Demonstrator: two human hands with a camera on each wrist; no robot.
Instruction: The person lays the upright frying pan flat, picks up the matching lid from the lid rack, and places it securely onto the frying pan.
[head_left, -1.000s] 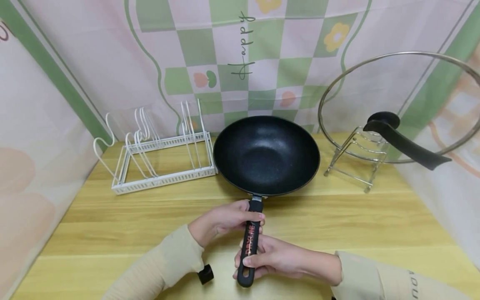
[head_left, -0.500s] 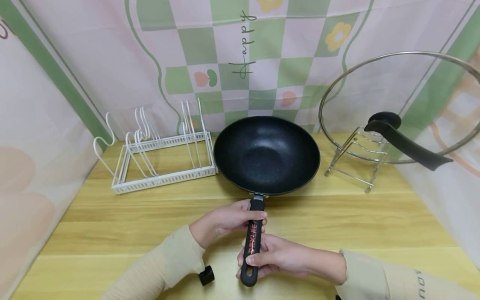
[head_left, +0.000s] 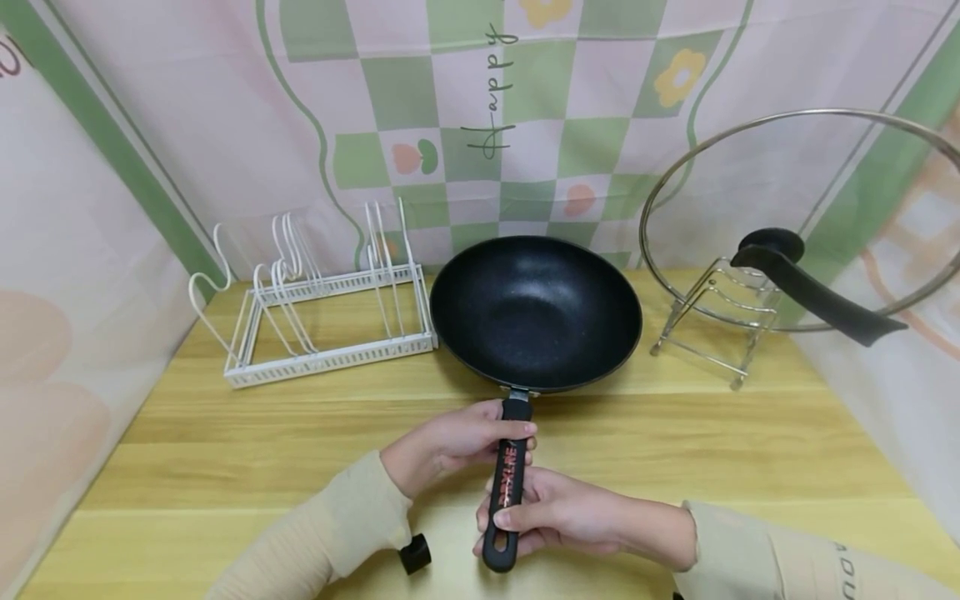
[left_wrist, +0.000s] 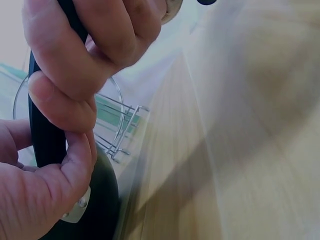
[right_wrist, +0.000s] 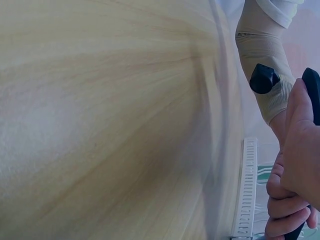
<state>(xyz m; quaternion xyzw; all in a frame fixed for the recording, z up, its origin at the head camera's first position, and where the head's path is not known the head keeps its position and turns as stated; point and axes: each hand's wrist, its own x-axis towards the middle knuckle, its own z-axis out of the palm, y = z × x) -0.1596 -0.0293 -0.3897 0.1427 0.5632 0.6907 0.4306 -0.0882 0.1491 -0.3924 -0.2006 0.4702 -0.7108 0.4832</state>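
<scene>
Wood-grain table [head_left: 637, 450]: 1 white rack [head_left: 330, 362] standing left, 1 silver wire rack [head_left: 704, 357] right.

a person's left hand [head_left: 468, 433] is gripping the black handle [head_left: 510, 477] of a deep black pan [head_left: 536, 312] close to the bowl, while the right hand [head_left: 573, 508] is holding it lower, near the holed end. left of the pan, a white rack [head_left: 330, 361] is standing just beside it on the wooden counter [head_left: 660, 450]. to the right, a glass lid [head_left: 817, 192] is standing on edge at a small metal rack [head_left: 703, 357]. behind, a green-checked cloth [head_left: 465, 92] is hanging.
</scene>
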